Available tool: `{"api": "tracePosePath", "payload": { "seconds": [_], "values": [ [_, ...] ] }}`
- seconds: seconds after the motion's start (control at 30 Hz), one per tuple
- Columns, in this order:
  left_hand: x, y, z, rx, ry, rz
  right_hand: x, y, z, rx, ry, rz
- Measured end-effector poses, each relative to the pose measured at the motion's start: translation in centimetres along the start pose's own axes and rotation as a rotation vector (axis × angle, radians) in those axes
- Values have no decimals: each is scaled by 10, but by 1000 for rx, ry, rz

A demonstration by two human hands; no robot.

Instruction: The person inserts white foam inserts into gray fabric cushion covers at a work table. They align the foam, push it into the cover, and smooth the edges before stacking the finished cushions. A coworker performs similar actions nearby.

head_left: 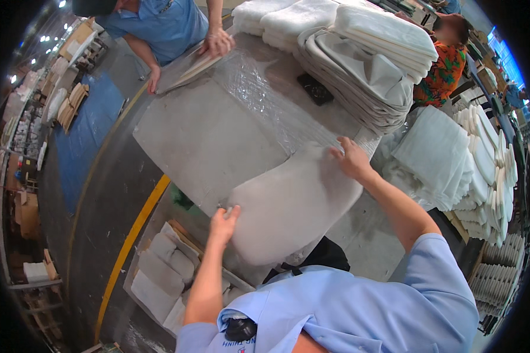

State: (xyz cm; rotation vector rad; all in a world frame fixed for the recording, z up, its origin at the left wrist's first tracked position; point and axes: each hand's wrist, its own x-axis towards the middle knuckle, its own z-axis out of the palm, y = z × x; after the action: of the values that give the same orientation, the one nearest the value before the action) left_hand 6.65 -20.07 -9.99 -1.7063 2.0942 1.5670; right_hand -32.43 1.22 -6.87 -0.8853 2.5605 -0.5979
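A large off-white padded panel (294,203) with rounded corners lies tilted in front of me, its near end close to my body and its far part over the table edge. My left hand (224,225) is closed on its left edge, the thumb on the upper face. At the far right edge my right hand (352,159) grips the panel, with some fingertips hidden. Beyond it, a flat grey sheet (212,135) covers the left part of the table, beside clear plastic film (259,106).
Stacked grey covers (359,88) and white pads (388,41) stand at the table's far right, near a dark flat object (315,89). Across the table, a blue-shirted co-worker (171,26) handles another panel (191,72). A box of padded pieces (165,265) sits low left; more pads (483,159) are stacked right.
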Motion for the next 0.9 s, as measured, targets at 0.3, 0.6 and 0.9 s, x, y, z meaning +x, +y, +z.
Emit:
{"api": "tracePosePath", "payload": {
  "seconds": [0.3, 0.6, 0.9],
  "values": [
    [-9, -15, 48, 168, 322, 88, -85, -9, 82, -413, 60, -252],
    [-1, -14, 51, 196, 316, 109, -96, -97, 141, -318, -143, -453],
    [-2, -13, 51, 222, 261, 96, -93, -100, 145, -234, -62, -421]
  ]
}}
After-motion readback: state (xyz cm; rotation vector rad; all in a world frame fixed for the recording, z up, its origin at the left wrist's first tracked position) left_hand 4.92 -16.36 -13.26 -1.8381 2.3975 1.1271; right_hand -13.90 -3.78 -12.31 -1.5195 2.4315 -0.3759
